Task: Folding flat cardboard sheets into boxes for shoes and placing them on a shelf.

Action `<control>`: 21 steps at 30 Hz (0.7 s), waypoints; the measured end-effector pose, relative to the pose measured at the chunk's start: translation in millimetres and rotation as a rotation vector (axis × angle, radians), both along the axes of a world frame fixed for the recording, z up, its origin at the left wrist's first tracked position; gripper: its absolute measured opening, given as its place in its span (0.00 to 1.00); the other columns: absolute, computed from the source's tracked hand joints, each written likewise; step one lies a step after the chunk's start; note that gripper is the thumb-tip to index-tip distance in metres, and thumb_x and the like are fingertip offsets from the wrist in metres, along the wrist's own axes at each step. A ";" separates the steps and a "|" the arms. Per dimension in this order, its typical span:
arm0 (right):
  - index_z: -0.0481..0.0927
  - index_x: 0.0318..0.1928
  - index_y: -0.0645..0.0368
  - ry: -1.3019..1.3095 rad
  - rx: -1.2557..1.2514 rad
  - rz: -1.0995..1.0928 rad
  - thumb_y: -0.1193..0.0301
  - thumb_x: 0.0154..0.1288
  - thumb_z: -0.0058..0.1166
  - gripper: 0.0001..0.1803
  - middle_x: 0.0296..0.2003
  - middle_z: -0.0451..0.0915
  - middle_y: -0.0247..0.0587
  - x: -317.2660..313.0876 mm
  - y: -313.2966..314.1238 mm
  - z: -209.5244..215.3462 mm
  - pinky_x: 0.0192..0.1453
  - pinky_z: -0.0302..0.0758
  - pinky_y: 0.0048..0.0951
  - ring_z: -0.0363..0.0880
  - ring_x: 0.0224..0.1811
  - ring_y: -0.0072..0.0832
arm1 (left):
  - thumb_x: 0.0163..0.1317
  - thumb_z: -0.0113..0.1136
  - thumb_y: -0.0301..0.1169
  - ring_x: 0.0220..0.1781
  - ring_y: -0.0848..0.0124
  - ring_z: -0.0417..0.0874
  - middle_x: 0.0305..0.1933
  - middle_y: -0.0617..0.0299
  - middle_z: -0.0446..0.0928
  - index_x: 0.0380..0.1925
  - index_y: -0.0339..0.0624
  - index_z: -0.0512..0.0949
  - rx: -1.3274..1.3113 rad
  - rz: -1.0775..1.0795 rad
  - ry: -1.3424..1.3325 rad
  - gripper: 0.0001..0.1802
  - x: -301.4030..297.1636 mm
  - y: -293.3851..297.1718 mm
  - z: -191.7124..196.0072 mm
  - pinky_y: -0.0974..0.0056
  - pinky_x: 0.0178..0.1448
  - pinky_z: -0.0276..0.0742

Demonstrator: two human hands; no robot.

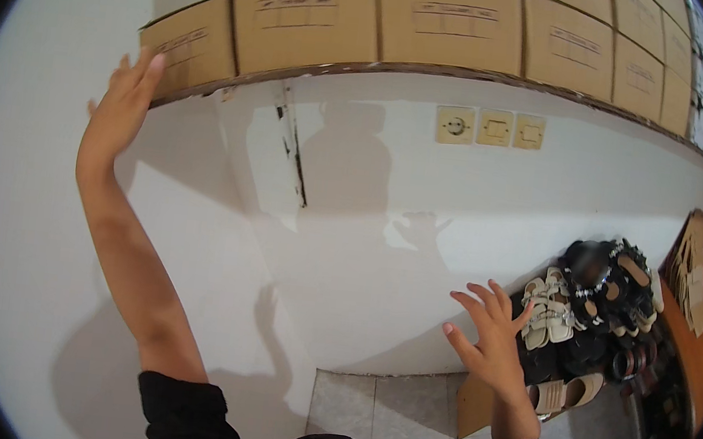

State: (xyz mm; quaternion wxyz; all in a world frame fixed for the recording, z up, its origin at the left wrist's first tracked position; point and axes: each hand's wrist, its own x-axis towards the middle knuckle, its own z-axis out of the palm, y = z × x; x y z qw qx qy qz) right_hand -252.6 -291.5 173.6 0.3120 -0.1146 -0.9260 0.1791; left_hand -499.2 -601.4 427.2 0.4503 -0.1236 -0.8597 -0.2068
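Observation:
My left hand is raised to the far left, its fingers stretched out against or right beside the end cardboard box. That box sits at the left end of a row on a wall shelf. Another brown box stands close to its right, and more boxes are stacked above. My right hand hangs in the air at the lower right, fingers spread and nothing in them. Behind it, partly covered by the hand, are pairs of sandals, including white ones.
A socket and two switches are on the white wall below the shelf. Black shoes pile up at the right, near a wooden cabinet with brown paper bags. Grey tiles cover the floor.

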 end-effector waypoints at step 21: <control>0.71 0.56 0.46 -0.093 -0.290 -0.849 0.57 0.58 0.56 0.25 0.59 0.64 0.44 307.0 70.4 -130.1 0.65 0.42 0.65 0.52 0.68 0.46 | 0.48 0.62 0.27 0.43 0.61 0.76 0.41 0.58 0.77 0.37 0.43 0.79 -0.165 -1.934 -0.385 0.13 279.5 356.4 -374.3 0.57 0.50 0.69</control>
